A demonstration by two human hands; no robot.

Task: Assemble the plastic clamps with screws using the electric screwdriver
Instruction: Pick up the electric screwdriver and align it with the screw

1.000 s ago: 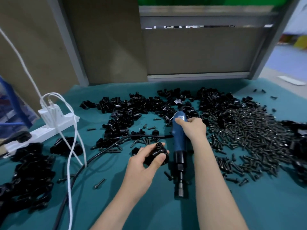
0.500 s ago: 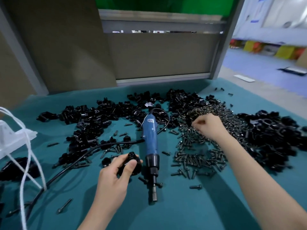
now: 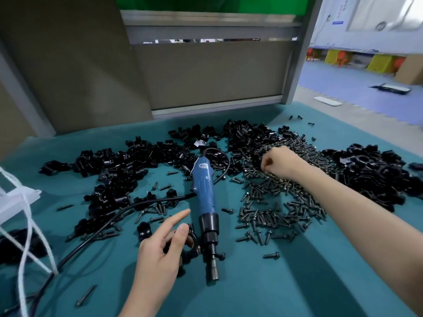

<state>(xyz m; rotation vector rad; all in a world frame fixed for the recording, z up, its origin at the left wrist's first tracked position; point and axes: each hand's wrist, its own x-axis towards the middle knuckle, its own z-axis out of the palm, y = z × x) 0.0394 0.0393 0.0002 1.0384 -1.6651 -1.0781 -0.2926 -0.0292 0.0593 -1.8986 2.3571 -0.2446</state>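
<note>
Teal cloth covers the counter (image 3: 263,282). At 9 o'clock, white cables (image 3: 26,236) hang past a white power strip (image 3: 16,202), and a black cord (image 3: 109,218) runs from 7 o'clock towards the centre. A heap of black clamp parts (image 3: 119,165) spreads from 10 to 12 o'clock. The left hand (image 3: 158,252), at 6 o'clock, grips a black clamp (image 3: 191,244) low over the counter, thumb on top, lower fingers curled beneath and forefinger stretched out straight. Just at 3 o'clock of it the blue electric screwdriver (image 3: 206,191) lies flat, bit pointing to 6 o'clock. The loose screws (image 3: 274,209) lie at 3 o'clock of the tool. The right hand (image 3: 279,162) rests on their far edge with fingers curled; whether they pinch a screw I cannot tell. More clamps (image 3: 377,175) are piled at 3 o'clock.
</note>
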